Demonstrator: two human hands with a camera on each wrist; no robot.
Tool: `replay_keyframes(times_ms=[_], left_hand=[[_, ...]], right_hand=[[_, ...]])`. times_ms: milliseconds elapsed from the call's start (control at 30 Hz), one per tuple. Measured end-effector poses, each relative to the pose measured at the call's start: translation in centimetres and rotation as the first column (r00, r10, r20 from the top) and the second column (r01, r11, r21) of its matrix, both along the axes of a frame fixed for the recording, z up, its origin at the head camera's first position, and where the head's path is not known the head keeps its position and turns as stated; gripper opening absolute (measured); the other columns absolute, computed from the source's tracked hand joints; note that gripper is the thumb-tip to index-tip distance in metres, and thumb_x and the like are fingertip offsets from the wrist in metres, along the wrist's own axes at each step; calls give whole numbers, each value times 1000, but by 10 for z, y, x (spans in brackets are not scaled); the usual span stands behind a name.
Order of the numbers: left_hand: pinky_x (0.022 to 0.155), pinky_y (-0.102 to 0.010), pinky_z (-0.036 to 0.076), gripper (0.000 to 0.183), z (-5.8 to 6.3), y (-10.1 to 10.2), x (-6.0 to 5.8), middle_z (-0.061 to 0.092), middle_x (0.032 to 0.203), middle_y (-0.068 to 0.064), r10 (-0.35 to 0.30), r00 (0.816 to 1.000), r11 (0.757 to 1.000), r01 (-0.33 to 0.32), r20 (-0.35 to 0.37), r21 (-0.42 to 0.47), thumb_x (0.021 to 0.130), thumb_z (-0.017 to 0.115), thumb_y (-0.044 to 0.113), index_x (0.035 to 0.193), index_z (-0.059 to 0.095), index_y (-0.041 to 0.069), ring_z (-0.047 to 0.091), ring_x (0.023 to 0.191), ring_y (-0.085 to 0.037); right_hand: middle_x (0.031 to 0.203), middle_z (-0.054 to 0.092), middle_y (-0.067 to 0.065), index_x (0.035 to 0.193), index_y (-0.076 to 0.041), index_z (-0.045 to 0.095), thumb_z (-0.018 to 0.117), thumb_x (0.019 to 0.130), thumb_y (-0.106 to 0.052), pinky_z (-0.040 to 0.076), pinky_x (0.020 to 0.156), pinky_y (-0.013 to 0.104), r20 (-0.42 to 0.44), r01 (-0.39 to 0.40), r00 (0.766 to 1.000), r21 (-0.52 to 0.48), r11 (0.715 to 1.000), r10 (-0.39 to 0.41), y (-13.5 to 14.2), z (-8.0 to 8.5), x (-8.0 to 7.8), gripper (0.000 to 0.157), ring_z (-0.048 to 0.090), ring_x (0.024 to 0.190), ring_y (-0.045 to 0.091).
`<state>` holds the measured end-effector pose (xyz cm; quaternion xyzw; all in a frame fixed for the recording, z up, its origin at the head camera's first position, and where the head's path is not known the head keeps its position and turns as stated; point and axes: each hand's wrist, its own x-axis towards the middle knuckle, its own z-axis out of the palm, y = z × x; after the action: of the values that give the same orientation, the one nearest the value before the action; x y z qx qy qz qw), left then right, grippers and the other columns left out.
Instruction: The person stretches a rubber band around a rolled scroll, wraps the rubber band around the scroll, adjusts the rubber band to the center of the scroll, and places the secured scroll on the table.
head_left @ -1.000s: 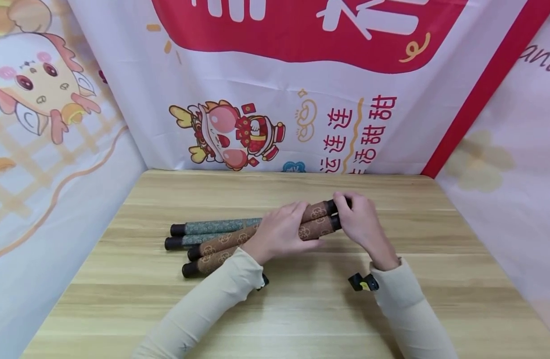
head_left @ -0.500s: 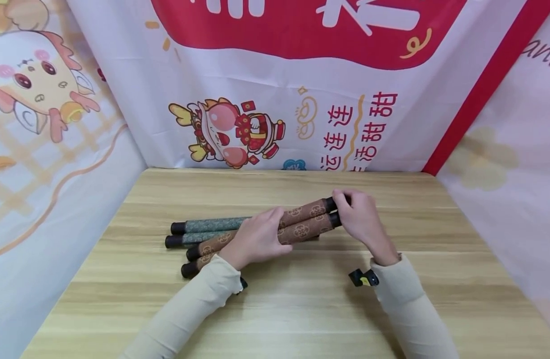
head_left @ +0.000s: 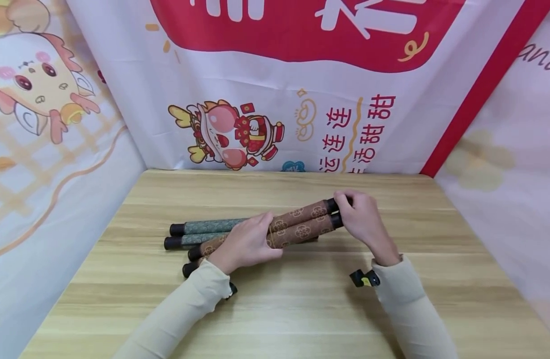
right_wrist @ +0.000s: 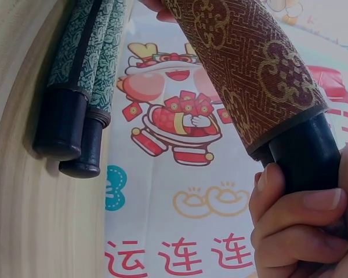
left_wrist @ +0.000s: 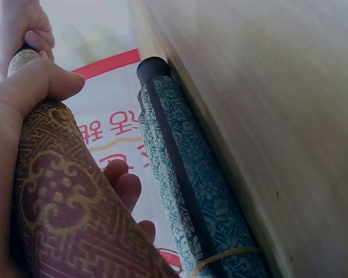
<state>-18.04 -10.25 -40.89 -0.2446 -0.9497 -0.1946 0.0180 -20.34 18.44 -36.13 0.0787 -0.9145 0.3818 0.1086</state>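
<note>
A brown brocade scroll (head_left: 302, 227), rolled from both ends into two parallel rolls with black end knobs, slants up to the right above the table. My left hand (head_left: 245, 244) grips it near the middle, thumb across the near side and fingertips showing beyond the roll in the left wrist view. A thin yellowish band crosses the scroll beside this hand. At the far right end, my right hand (head_left: 360, 217) curls its fingers around a black knob (right_wrist: 307, 153). Behind and partly beneath lies a green patterned scroll (head_left: 214, 227), its right part mostly hidden.
The wooden table (head_left: 275, 309) carries the green scroll, which has a rubber band (left_wrist: 226, 255) around it. Beyond the table's back edge hangs a white and red printed cloth (head_left: 257, 75). Printed cloths also flank the left and right sides.
My left hand has slid leftward along the brown scroll, uncovering more of its right half. My right hand stays at the knob, and the green scroll lies where it was.
</note>
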Motion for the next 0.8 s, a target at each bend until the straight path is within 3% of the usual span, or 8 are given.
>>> replay_keyframes(times_ms=[100,200,333,400,633,800], left_hand=[[72,-42,55,66,-1,-3,1,70,106,-2,5,1000,1000,-5,-18,1,81,85,48,129,58,11,68,89,-20],[75,-45,57,72,-2,-9,2,72,112,-4,19,1000,1000,-19,-10,-8,81,84,50,134,57,10,70,94,-22],[92,-53,59,85,-5,-18,5,70,136,-10,21,1000,999,-20,18,-42,83,80,53,149,53,7,71,116,-29],[91,-55,59,81,-6,-17,3,70,135,-9,8,1000,999,-7,16,-43,83,80,53,146,54,9,71,115,-29],[91,-51,59,83,-6,-1,-3,69,129,-2,-45,999,997,46,-8,65,83,80,64,146,54,18,70,111,-23],[96,-48,59,82,-10,-5,-3,72,129,-5,-37,999,993,37,-2,108,84,82,61,146,56,13,72,113,-25]], right_hand=[[89,70,12,101,-9,76,44,110,-36,44,62,34,-2,-11,1000,-5,1000,11,-2,1,0,43,56,74,25],[85,67,12,97,-10,74,43,110,-38,44,62,34,11,-14,1000,3,1000,14,0,4,-2,44,54,72,25],[80,61,12,91,-11,71,39,110,-43,43,63,35,25,14,1000,34,999,-15,12,7,-4,49,52,70,25],[76,57,12,85,-11,68,38,111,-42,42,62,35,14,36,999,43,998,-37,17,8,-4,50,50,68,25],[76,58,11,84,-11,66,38,111,-43,44,61,35,46,35,998,19,999,-36,13,4,-2,50,51,69,25],[77,58,11,90,-9,69,38,110,-47,44,61,34,81,26,996,8,1000,-27,11,1,-3,53,51,68,24]])
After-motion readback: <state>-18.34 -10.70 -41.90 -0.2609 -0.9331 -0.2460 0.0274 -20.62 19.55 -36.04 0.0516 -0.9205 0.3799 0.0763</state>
